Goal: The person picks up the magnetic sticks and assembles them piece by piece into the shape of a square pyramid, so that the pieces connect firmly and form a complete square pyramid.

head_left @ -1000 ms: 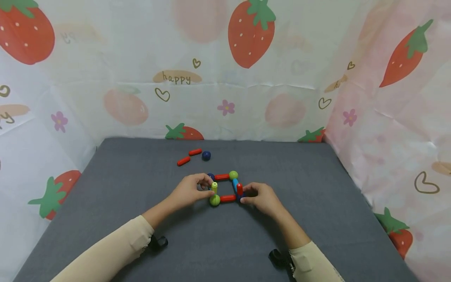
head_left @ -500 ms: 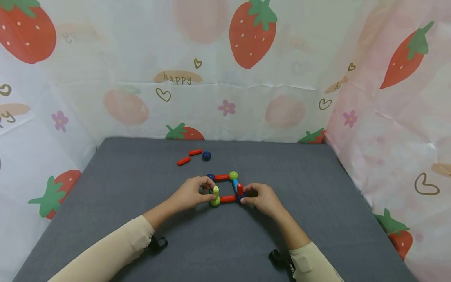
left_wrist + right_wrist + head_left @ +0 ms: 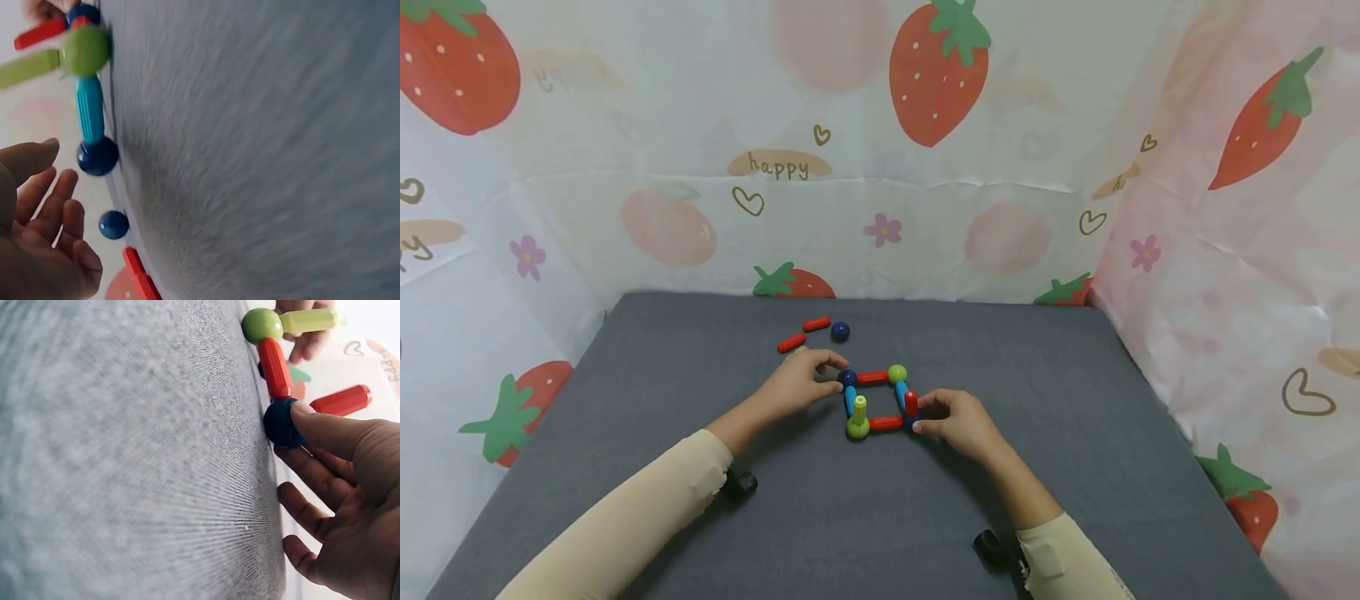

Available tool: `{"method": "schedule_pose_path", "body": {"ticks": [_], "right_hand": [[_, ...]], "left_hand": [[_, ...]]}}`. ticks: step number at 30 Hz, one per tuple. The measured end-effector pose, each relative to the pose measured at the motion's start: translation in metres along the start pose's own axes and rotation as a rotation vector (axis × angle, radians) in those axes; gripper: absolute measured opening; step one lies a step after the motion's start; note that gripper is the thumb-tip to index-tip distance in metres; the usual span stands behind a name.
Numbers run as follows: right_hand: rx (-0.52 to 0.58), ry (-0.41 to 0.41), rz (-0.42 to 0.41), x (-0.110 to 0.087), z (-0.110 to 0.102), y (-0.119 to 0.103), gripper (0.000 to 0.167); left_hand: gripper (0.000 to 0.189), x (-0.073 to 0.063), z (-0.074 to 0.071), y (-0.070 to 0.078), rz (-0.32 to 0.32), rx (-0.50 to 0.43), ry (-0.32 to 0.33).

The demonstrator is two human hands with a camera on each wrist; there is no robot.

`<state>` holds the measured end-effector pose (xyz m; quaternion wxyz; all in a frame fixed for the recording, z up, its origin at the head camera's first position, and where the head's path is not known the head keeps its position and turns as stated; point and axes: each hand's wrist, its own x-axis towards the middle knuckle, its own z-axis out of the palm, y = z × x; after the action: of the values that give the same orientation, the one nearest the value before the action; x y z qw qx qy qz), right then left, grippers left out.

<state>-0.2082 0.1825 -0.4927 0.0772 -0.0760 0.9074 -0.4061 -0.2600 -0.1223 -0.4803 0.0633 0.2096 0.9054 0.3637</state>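
Note:
A square frame of magnetic balls and rods lies on the table, with red rods (image 3: 873, 377) at front and back and light blue rods (image 3: 90, 111) at the sides. A yellow-green rod (image 3: 860, 407) stands up from the front-left green ball (image 3: 857, 428). Another red rod (image 3: 341, 400) rises from the front-right dark blue ball (image 3: 284, 422), which my right hand (image 3: 958, 423) pinches between thumb and fingers. My left hand (image 3: 799, 382), thumb and fingers spread apart, is right beside the back-left dark blue ball (image 3: 847, 378). A second green ball (image 3: 897, 373) forms the back-right corner.
Behind the frame lie two loose red rods (image 3: 792, 342) and a loose dark blue ball (image 3: 840, 332). Grey cloth covers the table (image 3: 1045, 367). A strawberry-print curtain (image 3: 925, 183) hangs along the back and sides.
My left hand has left the yellow-green rod, which stays upright on its ball, and moved back to the back-left dark blue ball. The right hand stays on its ball.

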Motion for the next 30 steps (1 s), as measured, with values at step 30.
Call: {"method": "schedule_pose_path", "body": {"ticks": [30], "right_hand": [[-0.030, -0.058, -0.027, 0.039, -0.012, -0.001, 0.032]], "left_hand": [[0.025, -0.015, 0.005, -0.009, -0.017, 0.045, -0.045]]}}
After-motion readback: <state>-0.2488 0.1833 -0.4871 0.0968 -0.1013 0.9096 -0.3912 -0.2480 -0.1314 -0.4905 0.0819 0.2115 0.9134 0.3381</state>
